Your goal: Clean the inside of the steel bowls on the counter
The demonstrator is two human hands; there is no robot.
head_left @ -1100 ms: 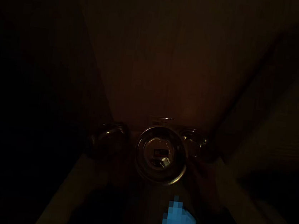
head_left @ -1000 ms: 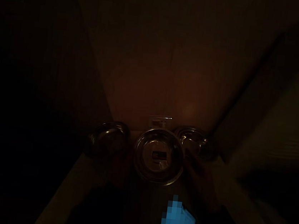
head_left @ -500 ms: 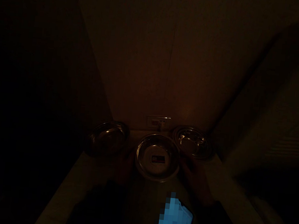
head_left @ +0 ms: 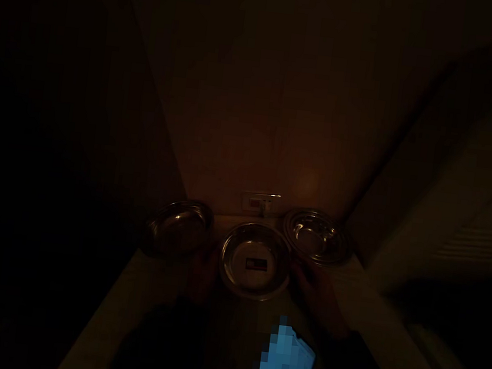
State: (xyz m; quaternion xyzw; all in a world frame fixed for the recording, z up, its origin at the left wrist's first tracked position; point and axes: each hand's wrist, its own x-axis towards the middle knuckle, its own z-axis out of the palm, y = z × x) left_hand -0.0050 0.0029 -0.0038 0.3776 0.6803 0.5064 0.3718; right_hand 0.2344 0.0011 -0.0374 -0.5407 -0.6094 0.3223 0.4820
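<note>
A round, shiny metal dish (head_left: 252, 283) with a dark label in its centre sits between my two hands, low in the dim view. My left hand (head_left: 204, 271) is at its left rim; the fingers are barely visible in the dark. On the opposite side, my right hand (head_left: 318, 290) has its curled fingers at the right rim. Both hands appear to hold the dish by its sides. Behind it to the left lies another metal dish (head_left: 178, 230), and to the right a stack of metal dishes (head_left: 315, 237).
A pale tabletop (head_left: 106, 317) carries the dishes. A phone with a lit, blurred screen (head_left: 285, 361) is at the near edge of the view. A wall socket (head_left: 260, 203) is set in the panel behind. Dark panels (head_left: 118, 93) rise on the left.
The middle dish has shifted slightly to the left between my hands. My hands stay at its sides, and the other dishes have hardly moved.
</note>
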